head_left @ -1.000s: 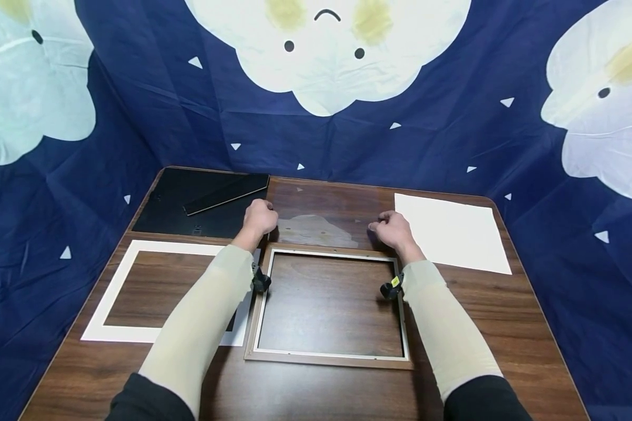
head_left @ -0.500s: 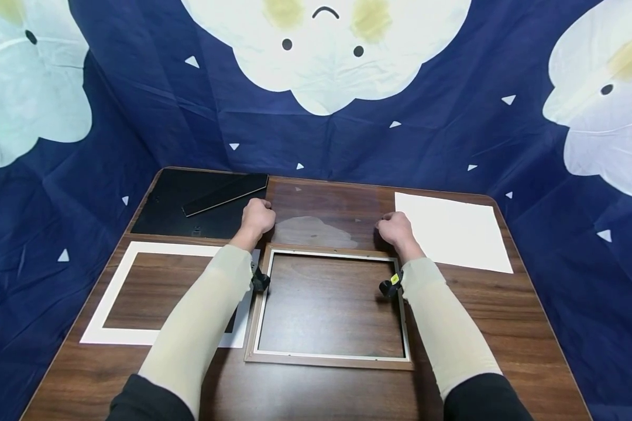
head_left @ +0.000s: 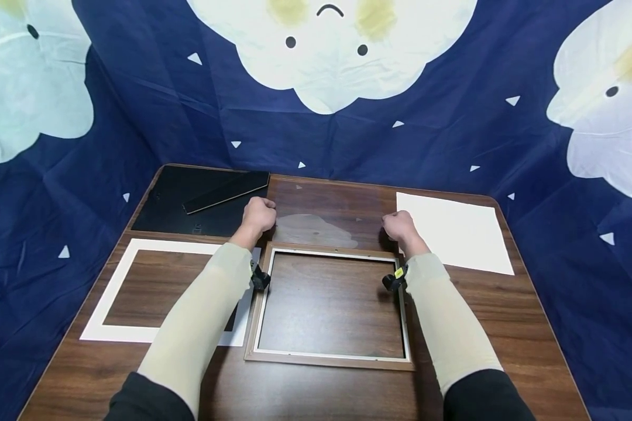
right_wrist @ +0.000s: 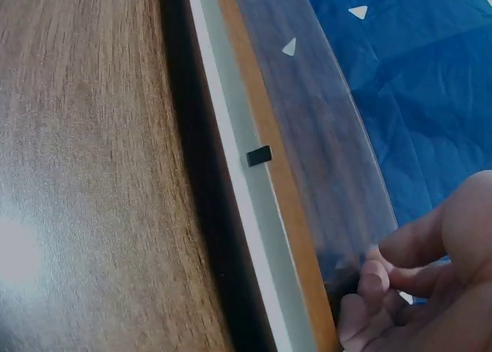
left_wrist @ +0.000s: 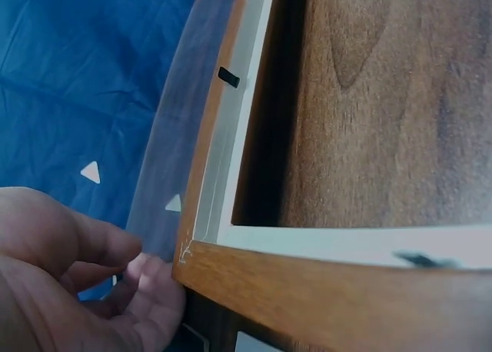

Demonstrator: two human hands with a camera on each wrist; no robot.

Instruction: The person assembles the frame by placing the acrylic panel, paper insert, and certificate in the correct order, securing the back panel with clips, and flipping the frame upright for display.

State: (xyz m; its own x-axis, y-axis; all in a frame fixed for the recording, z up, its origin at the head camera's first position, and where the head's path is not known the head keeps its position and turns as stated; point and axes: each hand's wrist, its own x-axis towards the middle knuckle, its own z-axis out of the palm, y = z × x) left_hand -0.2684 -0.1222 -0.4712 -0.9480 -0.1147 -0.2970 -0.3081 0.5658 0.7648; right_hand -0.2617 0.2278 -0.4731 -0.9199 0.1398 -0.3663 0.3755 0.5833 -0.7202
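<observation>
A clear, glossy sheet (head_left: pixel 316 231) spans the space between my hands, with a cloud reflected in it. My left hand (head_left: pixel 259 214) pinches its left edge; in the left wrist view, thumb and fingers meet at the sheet's corner (left_wrist: pixel 173 137). At the opposite edge my right hand (head_left: pixel 399 225) grips the sheet, its fingertips curled at the border in the right wrist view, where the sheet (right_wrist: pixel 330 152) looks see-through. Just below the hands lies a wooden picture frame (head_left: pixel 326 362), with a pale inner rim and small dark tabs (right_wrist: pixel 260 155).
A black backing board (head_left: pixel 163 204) with a folded-down stand (head_left: pixel 226 194) lies back left. Nearer is a white mat (head_left: pixel 118 333), partly under the left forearm. White paper (head_left: pixel 455 234) lies beside the right hand. Patterned blue cloth (head_left: pixel 274 134) walls the table's back and sides.
My right hand has moved slightly right, and its fingers have curled in at the sheet's edge. The left hand has stayed almost where it was; the frame lies unmoved.
</observation>
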